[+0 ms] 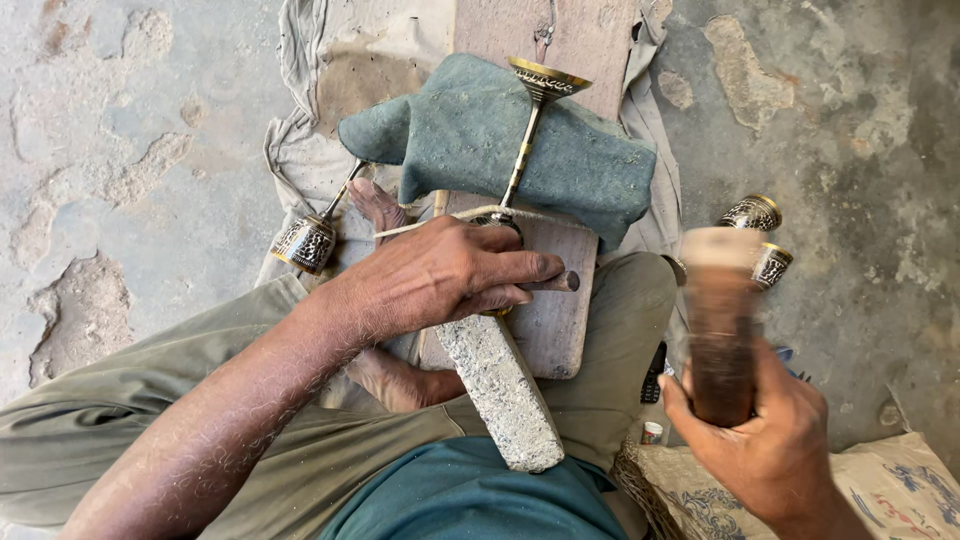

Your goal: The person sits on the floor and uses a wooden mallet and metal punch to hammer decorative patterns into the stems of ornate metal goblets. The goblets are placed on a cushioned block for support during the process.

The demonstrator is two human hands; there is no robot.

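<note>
Seated on a cracked concrete floor (120,150), a person works over a wooden board (560,310) laid across the lap. The left hand (440,275) closes its fingers around a short metal punch (555,283), whose tip juts out past the fingertips over the board. The right hand (765,440) grips a wooden mallet (720,320), raised at the right and blurred. A brass goblet (530,120) with a slim stem and engraved rim lies on a grey-green cloth pad (470,130), its lower end hidden behind the left hand. A rough stone bar (500,385) slants from under that hand toward the body. Left of the pad, an engraved dark-and-brass cup (305,243) rests on a pale cloth (300,150); two similar pieces (755,230) lie on the floor beyond the mallet. A printed woven sack (900,490), beige with blue and red markings, fills the lower right corner
</note>
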